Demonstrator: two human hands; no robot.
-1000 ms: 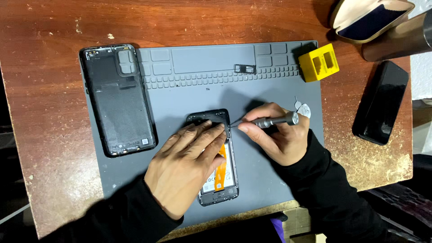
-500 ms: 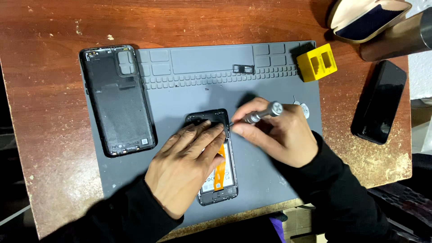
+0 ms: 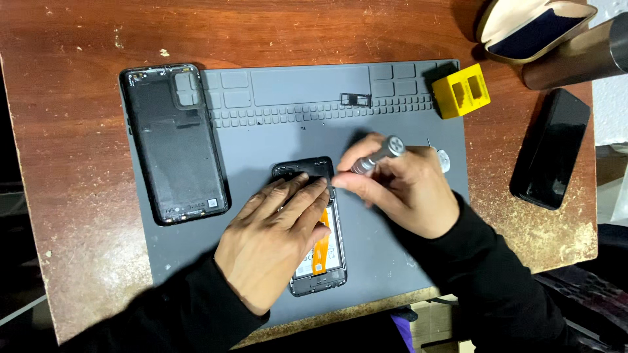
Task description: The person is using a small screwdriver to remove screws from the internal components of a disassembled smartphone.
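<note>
Two hands at an opened phone [image 3: 318,225] on a grey mat [image 3: 275,131]

The left hand [image 3: 275,242] lies flat on it, fingers spread — the right hand [image 3: 405,189] has its fingers closed around a metal screwdriver [image 3: 378,155].

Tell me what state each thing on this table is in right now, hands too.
Opened phone: back off, insides showing, flat on the grey mat.
Back cover: removed, inner side up, on the mat's left edge.
Left hand: pressed flat on the opened phone.
Right hand: gripping the screwdriver.
Screwdriver: tilted, tip at the phone's top.
Black phone: whole, lying apart on the wood.
Glasses case: open.
Yellow block: untouched.
</note>
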